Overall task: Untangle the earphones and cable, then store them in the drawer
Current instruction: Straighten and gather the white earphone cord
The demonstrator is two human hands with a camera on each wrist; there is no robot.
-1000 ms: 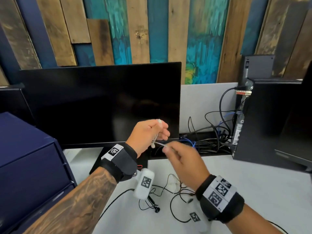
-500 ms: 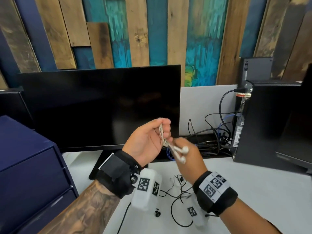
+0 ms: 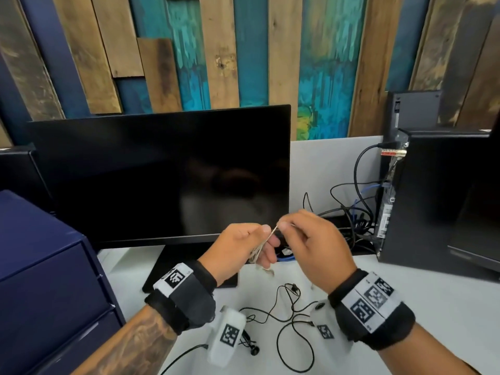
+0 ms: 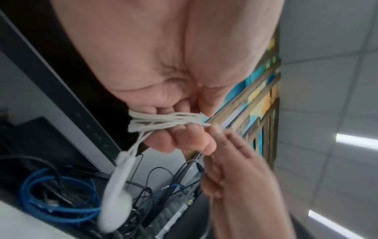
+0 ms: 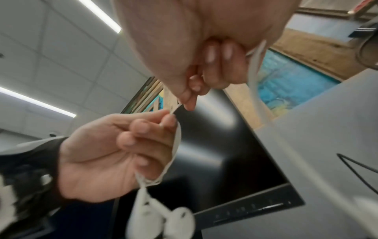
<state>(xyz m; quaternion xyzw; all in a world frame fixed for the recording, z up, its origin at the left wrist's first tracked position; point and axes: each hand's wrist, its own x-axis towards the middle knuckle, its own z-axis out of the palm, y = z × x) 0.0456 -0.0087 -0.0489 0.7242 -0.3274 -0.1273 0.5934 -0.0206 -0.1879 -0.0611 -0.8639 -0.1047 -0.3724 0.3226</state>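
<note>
White earphones (image 3: 261,246) are coiled in a small bundle held in the air before the monitor. My left hand (image 3: 243,246) grips the coiled loops (image 4: 163,120), and the earbuds (image 5: 174,219) dangle below it. My right hand (image 3: 300,236) pinches a strand of the white cord (image 5: 175,107) at the top of the bundle, thumb against fingertip, with another length of cord (image 5: 254,64) trailing past its fingers. A black earphone cable (image 3: 286,320) lies loose and tangled on the white desk (image 3: 433,307) below both wrists.
A dark blue drawer unit (image 3: 46,280) stands at the left, its drawers closed. A black monitor (image 3: 162,171) fills the middle behind my hands. A black computer tower (image 3: 438,201) stands at the right, with a mass of black and blue cables (image 3: 351,217) beside it.
My right hand has risen from below the left hand to the top of the bundle and now pinches a strand there. The earbuds now hang under the left hand.
</note>
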